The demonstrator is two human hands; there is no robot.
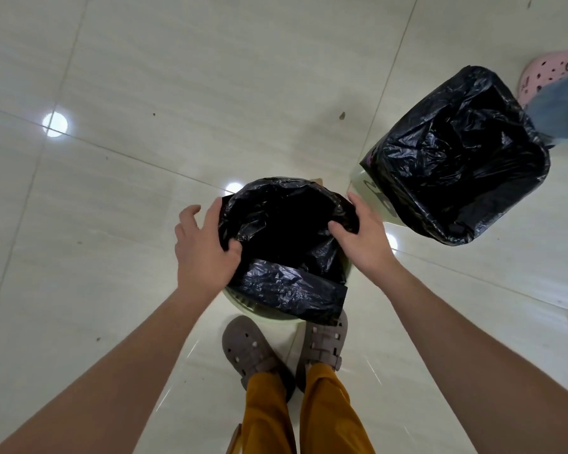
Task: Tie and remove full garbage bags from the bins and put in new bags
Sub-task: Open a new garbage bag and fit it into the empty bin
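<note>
Both hands, left hand (204,244) and right hand (361,231), pinch the black bag (286,283) at 9 and 3 o'clock; it looks thin, soft, slippery, so hold its edge.

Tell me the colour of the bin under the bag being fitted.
Pale green bin, seen in the head view beneath the black bag.

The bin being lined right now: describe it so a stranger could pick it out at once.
On the pale tiled floor, look just ahead of the grey clogs. The round pale green bin there has both hands on its black bag. Unlike the squarer lined bin on the right, its bag is not yet fully folded over the rim.
</note>
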